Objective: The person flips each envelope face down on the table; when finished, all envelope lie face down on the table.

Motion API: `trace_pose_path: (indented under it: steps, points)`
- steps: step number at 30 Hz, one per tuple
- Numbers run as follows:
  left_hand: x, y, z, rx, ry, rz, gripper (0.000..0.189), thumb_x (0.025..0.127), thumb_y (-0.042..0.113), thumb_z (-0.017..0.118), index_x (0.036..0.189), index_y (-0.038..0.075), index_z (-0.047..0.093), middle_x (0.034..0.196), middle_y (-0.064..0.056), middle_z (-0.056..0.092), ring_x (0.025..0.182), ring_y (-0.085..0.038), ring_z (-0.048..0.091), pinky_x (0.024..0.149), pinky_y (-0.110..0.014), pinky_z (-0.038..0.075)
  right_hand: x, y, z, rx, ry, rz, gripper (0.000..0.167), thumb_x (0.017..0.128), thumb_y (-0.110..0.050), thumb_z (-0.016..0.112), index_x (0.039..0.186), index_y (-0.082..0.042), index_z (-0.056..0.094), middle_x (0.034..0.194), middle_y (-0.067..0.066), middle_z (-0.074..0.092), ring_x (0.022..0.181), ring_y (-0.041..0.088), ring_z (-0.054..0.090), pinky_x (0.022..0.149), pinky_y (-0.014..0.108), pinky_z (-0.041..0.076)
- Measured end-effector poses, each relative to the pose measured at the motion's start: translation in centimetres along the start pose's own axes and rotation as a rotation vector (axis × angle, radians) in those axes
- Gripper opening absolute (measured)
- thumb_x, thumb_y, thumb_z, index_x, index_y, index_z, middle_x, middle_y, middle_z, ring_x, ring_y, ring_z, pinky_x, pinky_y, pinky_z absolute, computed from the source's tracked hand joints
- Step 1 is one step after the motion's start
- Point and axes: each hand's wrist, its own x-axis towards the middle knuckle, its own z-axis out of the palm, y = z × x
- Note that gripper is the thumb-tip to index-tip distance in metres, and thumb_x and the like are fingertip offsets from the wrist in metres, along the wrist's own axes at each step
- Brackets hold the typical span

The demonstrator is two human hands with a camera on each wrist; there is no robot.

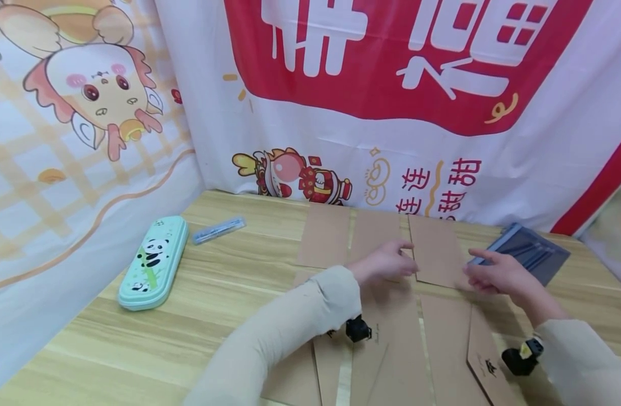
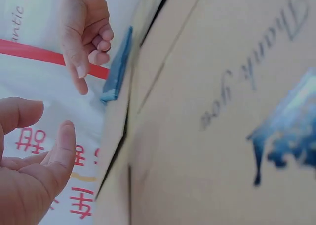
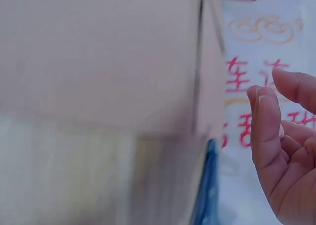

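Brown kraft-paper cards lie in rows on the wooden table. My left hand [image 1: 386,262] hovers over the back row, between the middle card [image 1: 373,228] and the right card [image 1: 437,248]. Its fingers are loosely bent around nothing, as the left wrist view also shows. To the right, my right hand [image 1: 500,273] is beside the right card's edge, index finger extended, other fingers loosely curled, holding nothing. In the left wrist view a card [image 2: 182,156] printed "Thank you" fills the right side. Below my right hand, a card with a black print [image 1: 485,361] overlaps its neighbour [image 1: 444,338].
A dark blue translucent pouch [image 1: 536,254] lies behind my right hand. A mint pencil case [image 1: 153,265] with pandas and a small bluish packet [image 1: 219,230] lie at the left. A printed cloth [image 1: 300,124] hangs along the table's back edge.
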Motion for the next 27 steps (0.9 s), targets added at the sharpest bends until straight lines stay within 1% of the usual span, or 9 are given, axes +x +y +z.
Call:
trace_pose_path:
  steps: [3,6,8,11,13,17,21,24,27]
  points:
    - [-0.9,0.2,-0.9,-0.055,0.008,0.016,0.061,0.084,0.003,0.061,0.139,0.002,0.036,0.099,-0.010,0.062,0.098,-0.028,0.062,0.083,-0.028,0.053,-0.4,-1.3,0.3,0.070,0.009,-0.033,0.071,0.094,-0.025,0.052,0.146,0.004,0.012,0.078,-0.003,0.065,0.067,0.009,0.061,0.066,0.029,0.056]
    - [-1.9,0.2,-1.9,-0.109,0.030,0.021,0.059,0.086,0.002,0.061,0.139,0.002,0.036,0.105,-0.013,0.060,0.101,-0.029,0.061,0.086,-0.030,0.052,-0.9,-2.4,0.8,0.172,0.004,-0.072,0.068,0.095,-0.027,0.051,0.146,0.002,0.016,0.080,-0.006,0.066,0.069,0.009,0.063,0.069,0.029,0.056]
    - [-2.6,0.1,-2.7,-0.106,0.050,0.023,0.058,0.086,0.003,0.060,0.139,0.003,0.037,0.108,-0.014,0.060,0.099,-0.026,0.062,0.087,-0.030,0.052,-1.4,-2.9,1.3,0.275,-0.018,-0.090,0.055,0.095,-0.028,0.051,0.143,-0.010,0.032,0.080,-0.005,0.066,0.070,0.010,0.063,0.069,0.028,0.056]
    - [-3.9,0.0,-4.0,-0.087,0.072,0.029,0.057,0.086,0.003,0.060,0.139,0.004,0.038,0.110,-0.014,0.060,0.095,-0.021,0.062,0.085,-0.027,0.052,-2.1,-3.7,2.2,0.412,-0.069,-0.141,0.031,0.095,-0.026,0.052,0.125,-0.023,0.048,0.082,-0.003,0.067,0.071,0.009,0.064,0.069,0.026,0.056]
    - [-4.8,-0.2,-4.9,-0.069,0.086,0.028,0.058,0.086,0.004,0.061,0.139,0.005,0.038,0.110,-0.014,0.060,0.096,-0.021,0.062,0.086,-0.028,0.052,-2.4,-4.3,3.0,0.491,-0.110,-0.169,0.017,0.095,-0.022,0.052,0.111,-0.028,0.053,0.083,-0.001,0.067,0.073,0.010,0.064,0.070,0.026,0.056]
    - [-6.6,-0.7,-6.5,-0.092,0.109,0.024,0.058,0.086,0.003,0.060,0.139,0.004,0.037,0.117,-0.021,0.056,0.104,-0.031,0.059,0.089,-0.032,0.051,-2.6,-5.3,4.7,0.568,-0.173,-0.215,0.018,0.095,-0.014,0.050,0.107,-0.026,0.056,0.088,0.000,0.068,0.079,0.011,0.066,0.073,0.025,0.055]
    - [-8.4,-1.6,-8.1,-0.124,0.134,0.026,0.057,0.087,0.001,0.058,0.140,0.002,0.035,0.122,-0.025,0.052,0.110,-0.036,0.054,0.092,-0.036,0.049,-2.6,-6.2,6.6,0.580,-0.217,-0.216,0.022,0.095,-0.013,0.051,0.115,-0.020,0.051,0.094,0.000,0.069,0.087,0.013,0.067,0.078,0.026,0.055]
    - [-9.7,-2.3,-9.2,-0.113,0.169,0.018,0.056,0.088,0.000,0.056,0.139,0.001,0.035,0.123,-0.025,0.050,0.109,-0.032,0.055,0.092,-0.035,0.049,-2.5,-6.8,8.2,0.576,-0.259,-0.215,0.039,0.094,-0.014,0.051,0.131,-0.009,0.041,0.098,-0.001,0.069,0.093,0.014,0.066,0.081,0.027,0.054]
    - [-10.9,-3.1,-10.1,-0.052,0.220,-0.019,0.054,0.088,0.004,0.058,0.139,0.005,0.039,0.125,-0.022,0.051,0.108,-0.027,0.054,0.094,-0.036,0.048,-2.5,-7.4,9.7,0.563,-0.306,-0.215,0.058,0.095,-0.017,0.051,0.142,0.002,0.023,0.105,-0.001,0.067,0.098,0.014,0.064,0.087,0.029,0.052]
